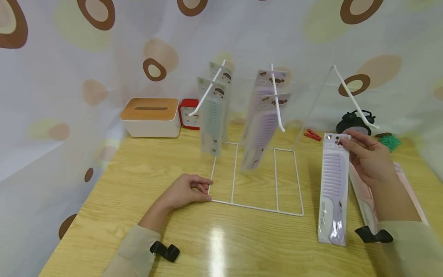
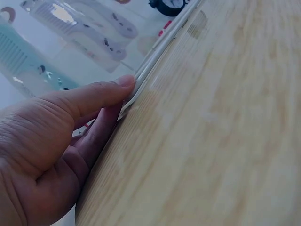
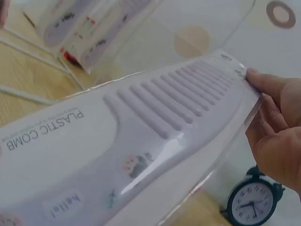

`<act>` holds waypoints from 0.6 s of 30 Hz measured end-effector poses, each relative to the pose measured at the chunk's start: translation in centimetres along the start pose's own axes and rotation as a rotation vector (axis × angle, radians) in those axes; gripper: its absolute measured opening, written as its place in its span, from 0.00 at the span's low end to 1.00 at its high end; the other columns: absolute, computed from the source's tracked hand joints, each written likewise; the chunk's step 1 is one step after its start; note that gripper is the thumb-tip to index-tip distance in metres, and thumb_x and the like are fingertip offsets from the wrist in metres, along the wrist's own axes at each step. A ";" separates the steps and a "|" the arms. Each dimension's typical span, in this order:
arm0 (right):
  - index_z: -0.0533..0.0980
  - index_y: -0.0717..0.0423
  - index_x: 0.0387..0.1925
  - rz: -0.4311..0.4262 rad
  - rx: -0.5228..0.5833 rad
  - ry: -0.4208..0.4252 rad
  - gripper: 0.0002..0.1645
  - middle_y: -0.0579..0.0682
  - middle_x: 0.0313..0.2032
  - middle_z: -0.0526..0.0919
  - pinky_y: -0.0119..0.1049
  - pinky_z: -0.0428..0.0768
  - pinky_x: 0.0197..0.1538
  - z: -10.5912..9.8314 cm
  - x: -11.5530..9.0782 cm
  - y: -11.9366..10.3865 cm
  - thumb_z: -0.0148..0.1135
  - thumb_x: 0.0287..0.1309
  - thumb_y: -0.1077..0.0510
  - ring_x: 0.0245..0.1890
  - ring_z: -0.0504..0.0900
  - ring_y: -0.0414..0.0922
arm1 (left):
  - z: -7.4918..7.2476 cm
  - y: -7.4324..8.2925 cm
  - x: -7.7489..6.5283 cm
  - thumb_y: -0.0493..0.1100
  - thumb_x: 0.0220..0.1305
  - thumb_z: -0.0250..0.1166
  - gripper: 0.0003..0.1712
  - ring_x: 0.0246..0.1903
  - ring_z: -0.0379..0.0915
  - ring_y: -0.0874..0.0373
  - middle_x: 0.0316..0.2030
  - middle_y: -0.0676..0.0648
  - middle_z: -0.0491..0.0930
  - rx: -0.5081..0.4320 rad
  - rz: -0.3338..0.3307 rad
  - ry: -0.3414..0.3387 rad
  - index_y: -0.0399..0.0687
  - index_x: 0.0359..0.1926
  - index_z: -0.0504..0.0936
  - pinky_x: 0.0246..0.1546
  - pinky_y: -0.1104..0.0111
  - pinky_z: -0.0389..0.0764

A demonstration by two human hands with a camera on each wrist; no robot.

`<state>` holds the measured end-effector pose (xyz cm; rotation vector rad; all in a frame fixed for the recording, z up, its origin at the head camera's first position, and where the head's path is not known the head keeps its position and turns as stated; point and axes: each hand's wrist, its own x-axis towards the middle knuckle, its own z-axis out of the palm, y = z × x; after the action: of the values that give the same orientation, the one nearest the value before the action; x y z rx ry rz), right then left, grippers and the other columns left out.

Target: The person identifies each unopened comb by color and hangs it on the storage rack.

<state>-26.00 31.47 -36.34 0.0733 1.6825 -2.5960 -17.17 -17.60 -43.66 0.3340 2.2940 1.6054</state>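
My right hand (image 1: 372,159) pinches the top of a packaged purple comb (image 1: 333,192), which hangs upright to the right of a white wire display rack (image 1: 256,208). The print "PLASTIC COMB" shows on its pack in the right wrist view. My left hand (image 1: 183,190) grips the rack's front left corner between thumb and fingers; the left wrist view shows the thumb (image 2: 106,94) on the wire. Packaged green combs (image 1: 211,127) hang on the rack's left hook, packaged purple combs (image 1: 264,130) on the middle one. The right hook (image 1: 356,100) carries nothing.
Pink packages (image 1: 365,204) lie under my right forearm, partly hidden. Along the back stand a tissue box (image 1: 150,127), a red square clock (image 1: 189,122) and a black alarm clock (image 3: 252,202). Red clips (image 1: 312,134) and a green spiky thing (image 1: 391,142) lie at the back right.
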 end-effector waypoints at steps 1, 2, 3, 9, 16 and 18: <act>0.85 0.55 0.48 -0.017 0.075 -0.033 0.17 0.45 0.39 0.88 0.28 0.84 0.38 0.5 -0.5 -0.4 0.62 0.62 0.72 0.36 0.86 0.39 | 0.0 0.0 0.0 0.39 0.54 0.77 0.28 0.37 0.81 0.58 0.36 0.43 0.85 0.001 0.001 0.000 0.37 0.56 0.83 0.41 0.73 0.81; 0.85 0.59 0.48 -0.029 0.146 -0.071 0.17 0.48 0.40 0.88 0.30 0.85 0.38 1.0 -1.0 -0.8 0.59 0.63 0.74 0.36 0.87 0.42 | -0.1 0.1 0.0 0.39 0.54 0.77 0.28 0.37 0.81 0.58 0.36 0.43 0.86 0.003 -0.001 0.000 0.37 0.56 0.83 0.41 0.73 0.80; 0.84 0.61 0.48 -0.043 0.191 -0.111 0.17 0.50 0.40 0.88 0.31 0.85 0.38 1.6 -1.5 -1.1 0.56 0.64 0.75 0.35 0.87 0.43 | -0.1 0.1 0.0 0.39 0.54 0.77 0.28 0.37 0.81 0.58 0.36 0.43 0.86 0.001 -0.005 0.000 0.37 0.56 0.83 0.42 0.73 0.81; 0.81 0.72 0.47 -0.224 0.275 -0.365 0.20 0.58 0.39 0.86 0.34 0.85 0.36 5.2 -4.3 -1.5 0.43 0.68 0.79 0.33 0.87 0.48 | -0.1 0.0 0.0 0.39 0.54 0.77 0.28 0.37 0.81 0.59 0.36 0.44 0.85 0.000 -0.026 0.001 0.38 0.56 0.83 0.41 0.72 0.81; 0.79 0.78 0.47 -0.285 0.402 -0.654 0.21 0.61 0.43 0.85 0.38 0.86 0.42 9.4 -6.5 -1.6 0.39 0.67 0.82 0.41 0.88 0.52 | -0.1 0.4 0.1 0.38 0.54 0.77 0.27 0.37 0.81 0.59 0.36 0.43 0.86 -0.004 -0.012 -0.010 0.37 0.56 0.83 0.41 0.73 0.81; 0.79 0.77 0.48 -0.298 0.379 -0.693 0.21 0.63 0.43 0.86 0.39 0.87 0.41 10.8 -6.9 -1.9 0.40 0.67 0.82 0.40 0.88 0.53 | -0.1 0.4 0.1 0.38 0.54 0.77 0.27 0.36 0.81 0.59 0.36 0.42 0.86 -0.005 -0.010 -0.008 0.36 0.56 0.83 0.41 0.73 0.80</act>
<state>-19.38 22.49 -29.73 -1.0025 1.0093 -2.6232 -17.28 -17.50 -43.29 0.3264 2.2819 1.6012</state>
